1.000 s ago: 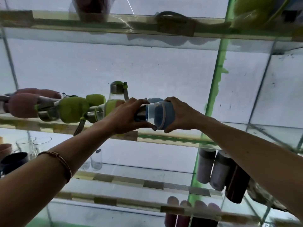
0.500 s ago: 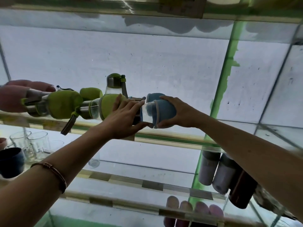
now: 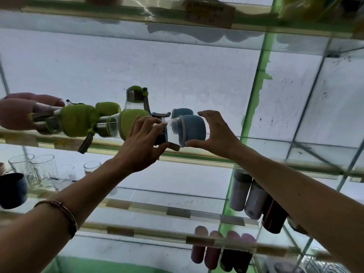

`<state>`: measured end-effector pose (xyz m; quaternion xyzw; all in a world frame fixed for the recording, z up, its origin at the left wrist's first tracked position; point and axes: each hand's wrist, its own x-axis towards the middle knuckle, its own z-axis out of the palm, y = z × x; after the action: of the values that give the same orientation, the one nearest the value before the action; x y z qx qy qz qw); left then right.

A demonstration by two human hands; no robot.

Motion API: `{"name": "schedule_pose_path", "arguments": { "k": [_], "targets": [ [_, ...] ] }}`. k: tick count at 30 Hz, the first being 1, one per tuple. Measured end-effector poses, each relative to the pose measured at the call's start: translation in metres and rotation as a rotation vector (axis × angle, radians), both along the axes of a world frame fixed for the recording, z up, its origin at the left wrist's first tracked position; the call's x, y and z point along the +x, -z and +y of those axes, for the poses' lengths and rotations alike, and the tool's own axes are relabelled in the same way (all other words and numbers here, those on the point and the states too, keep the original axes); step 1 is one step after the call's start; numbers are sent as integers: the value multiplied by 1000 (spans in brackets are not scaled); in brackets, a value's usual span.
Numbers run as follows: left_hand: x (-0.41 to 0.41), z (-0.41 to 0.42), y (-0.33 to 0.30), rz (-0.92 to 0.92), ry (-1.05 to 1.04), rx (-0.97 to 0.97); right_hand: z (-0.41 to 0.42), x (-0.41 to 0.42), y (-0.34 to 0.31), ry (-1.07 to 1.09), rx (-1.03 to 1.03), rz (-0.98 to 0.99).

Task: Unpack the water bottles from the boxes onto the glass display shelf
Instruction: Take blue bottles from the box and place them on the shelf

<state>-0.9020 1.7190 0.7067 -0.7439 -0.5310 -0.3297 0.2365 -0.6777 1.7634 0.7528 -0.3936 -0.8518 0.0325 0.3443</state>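
Observation:
A clear water bottle with a blue sleeve point(image 3: 192, 129) lies on its side on the glass display shelf point(image 3: 206, 155), base pointing right. My left hand point(image 3: 142, 143) grips its cap end. My right hand point(image 3: 216, 133) has its fingers spread around the blue base, thumb touching the lower rim, palm off it. A second blue-sleeved bottle point(image 3: 182, 111) lies just behind. To the left lie several green-sleeved bottles point(image 3: 78, 120) and pink-sleeved ones point(image 3: 15, 113); one green-capped bottle point(image 3: 136, 97) stands upright behind them.
A green vertical post point(image 3: 254, 99) divides the shelf bays right of the bottles. The shelf below holds drinking glasses point(image 3: 41, 170), a dark bowl point(image 3: 11, 190) and hanging-looking flasks point(image 3: 254, 200). More pink bottles point(image 3: 212, 247) sit lower. A shelf above carries a label point(image 3: 209, 14).
My right hand has opened off the blue bottle's base, fingers now spread. The bottle has settled on the shelf. My left hand has stayed on its cap end.

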Motion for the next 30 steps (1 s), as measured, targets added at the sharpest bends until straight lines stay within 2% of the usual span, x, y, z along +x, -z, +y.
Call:
{"name": "schedule_pose_path", "arguments": {
  "k": [5,12,20,30],
  "targets": [
    [16,-29,-1,-159,-17,-20,-31,11,-5,-60,26,0],
    [52,-91,33,-410,23,-112,-94,30,7,-181,-134,17],
    [63,-200,96,-533,-125,-309,-167,16,60,-333,-330,-56],
    [17,-303,126,-615,-316,-474,-226,-52,99,-467,-503,-103]
  ]
}}
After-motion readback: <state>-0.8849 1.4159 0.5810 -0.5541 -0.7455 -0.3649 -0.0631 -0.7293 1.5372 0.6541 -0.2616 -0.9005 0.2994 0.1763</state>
